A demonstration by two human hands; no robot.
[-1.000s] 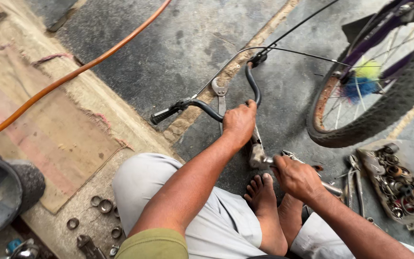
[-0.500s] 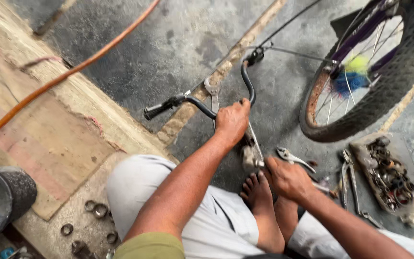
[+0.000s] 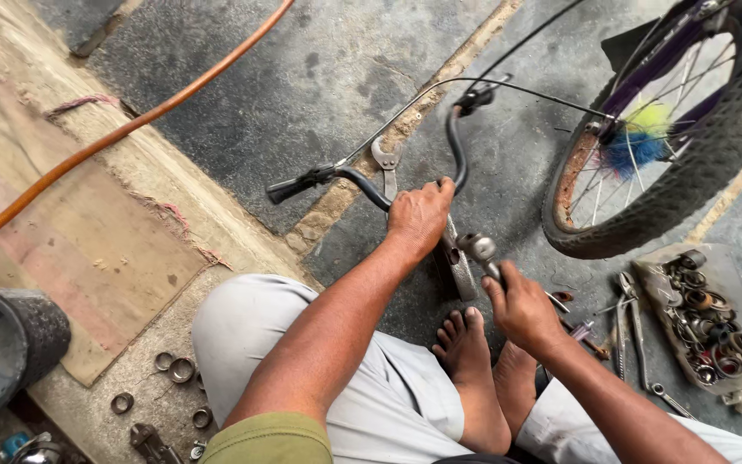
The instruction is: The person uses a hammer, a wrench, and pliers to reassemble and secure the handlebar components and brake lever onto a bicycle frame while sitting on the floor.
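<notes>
On the grey concrete floor (image 3: 302, 77), centre of view: curved black metal bicycle handlebar (image 3: 455, 146) with dark rubber grip (image 3: 298, 185) at its left end, thin brake cables running off it. Left hand (image 3: 418, 215) closed over the bar's middle bend. Right hand (image 3: 521, 305) closed around a grey metal tool with rounded head (image 3: 478, 251), just beside the handlebar stem. Bare feet (image 3: 474, 361) directly below both hands. Steel spanner (image 3: 386, 163) lying under the bar. Knobbly bicycle wheel with rusty rim (image 3: 654, 155), upper right. Flat tray of rusty rings and bearings (image 3: 723, 275), right. Orange hose (image 3: 130, 129) crossing upper left. Black bucket (image 3: 36, 335), lower left edge.
</notes>
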